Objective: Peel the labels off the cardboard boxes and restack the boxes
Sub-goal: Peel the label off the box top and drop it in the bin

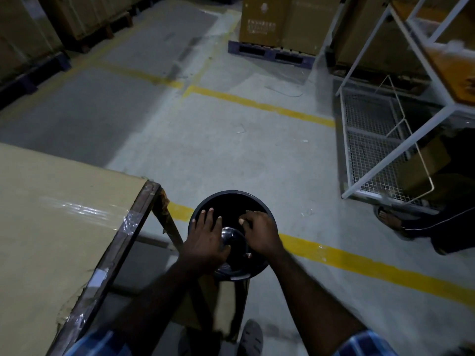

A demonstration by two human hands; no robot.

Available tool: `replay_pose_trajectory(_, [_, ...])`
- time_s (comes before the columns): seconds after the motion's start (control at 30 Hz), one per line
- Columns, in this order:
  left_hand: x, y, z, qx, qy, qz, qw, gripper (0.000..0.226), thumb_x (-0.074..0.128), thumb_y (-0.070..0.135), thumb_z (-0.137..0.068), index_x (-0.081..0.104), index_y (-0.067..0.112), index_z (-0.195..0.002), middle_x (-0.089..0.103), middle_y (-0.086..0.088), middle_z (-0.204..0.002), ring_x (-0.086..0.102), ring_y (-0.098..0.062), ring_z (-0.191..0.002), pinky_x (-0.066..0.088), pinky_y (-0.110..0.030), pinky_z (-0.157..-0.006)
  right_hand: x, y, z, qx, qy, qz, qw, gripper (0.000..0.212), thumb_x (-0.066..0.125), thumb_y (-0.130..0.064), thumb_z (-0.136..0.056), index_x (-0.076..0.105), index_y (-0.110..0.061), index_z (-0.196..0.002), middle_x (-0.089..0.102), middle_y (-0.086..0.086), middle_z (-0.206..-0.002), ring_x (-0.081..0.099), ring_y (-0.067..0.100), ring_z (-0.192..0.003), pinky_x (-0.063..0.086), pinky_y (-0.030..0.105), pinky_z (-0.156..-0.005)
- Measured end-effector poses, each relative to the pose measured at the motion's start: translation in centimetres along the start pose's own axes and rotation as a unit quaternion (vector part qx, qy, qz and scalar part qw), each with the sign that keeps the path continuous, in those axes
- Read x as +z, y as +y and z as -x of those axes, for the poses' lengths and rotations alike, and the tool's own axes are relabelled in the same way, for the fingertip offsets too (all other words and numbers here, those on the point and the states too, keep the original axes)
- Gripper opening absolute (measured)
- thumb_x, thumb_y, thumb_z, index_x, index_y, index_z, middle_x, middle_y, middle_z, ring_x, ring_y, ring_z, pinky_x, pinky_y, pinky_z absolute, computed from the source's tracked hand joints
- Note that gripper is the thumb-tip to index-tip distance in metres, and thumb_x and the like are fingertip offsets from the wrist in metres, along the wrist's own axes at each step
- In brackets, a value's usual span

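Both hands are resting on a round black plastic stool, the left hand spread flat, the right hand loosely curled, while the big tan cardboard box beside them is waiting, seemingly untouched, no label visible.

Dimly lit warehouse interior. The grey concrete floor carries painted yellow lane lines, worn in places. A dark blue plastic pallet stands at the far side. A white-painted metal rack with wire-mesh panels occupies the right. A dark-edged worktop wrapped in tan paper and clear tape sits near left.
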State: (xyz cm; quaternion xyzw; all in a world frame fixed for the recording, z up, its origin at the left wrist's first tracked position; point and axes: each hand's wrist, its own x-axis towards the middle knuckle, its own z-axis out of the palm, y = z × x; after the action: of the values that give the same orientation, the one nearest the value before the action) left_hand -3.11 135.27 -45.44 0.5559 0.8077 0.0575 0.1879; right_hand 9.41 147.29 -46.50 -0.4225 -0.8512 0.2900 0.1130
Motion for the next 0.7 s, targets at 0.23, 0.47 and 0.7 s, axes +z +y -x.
replay_pose_trajectory(0.23, [-0.6,-0.2,0.5,0.014,-0.029,-0.045,0.998,0.091,0.027,0.058,-0.076,0.014,0.012,-0.154,-0.001,-0.015,-0.162,-0.003,-0.032,-0.149,0.003,-0.046,-0.118,-1.3,-0.8,0.6,0.002,0.008,-0.009,1.0,0.033,0.056,-0.035,-0.088,0.073,-0.015,-0.108,0.07,0.006,-0.114,0.059,0.025,-0.115,0.044,0.034,-0.099])
replay_pose_trajectory(0.47, [-1.5,-0.2,1.7,0.064,0.005,-0.021,0.998,0.091,0.025,0.06,-0.075,0.034,0.006,-0.148,0.021,-0.022,-0.157,0.019,-0.041,-0.145,0.02,-0.054,-0.113,-2.7,-1.9,2.1,0.002,0.033,0.005,0.999,0.031,0.058,-0.031,-0.086,0.071,-0.017,-0.111,0.069,0.004,-0.118,0.056,0.023,-0.122,0.042,0.033,-0.103])
replay_pose_trajectory(0.7, [-4.4,0.9,4.7,0.033,0.037,-0.019,0.999,0.079,0.032,0.052,-0.089,0.012,0.011,-0.154,-0.001,-0.016,-0.161,-0.001,-0.033,-0.148,0.006,-0.047,-0.118,-4.2,-4.3,3.9,-0.034,0.043,0.015,0.998,0.03,0.06,-0.028,-0.086,0.07,-0.019,-0.113,0.069,0.0,-0.116,0.055,0.024,-0.119,0.044,0.034,-0.1])
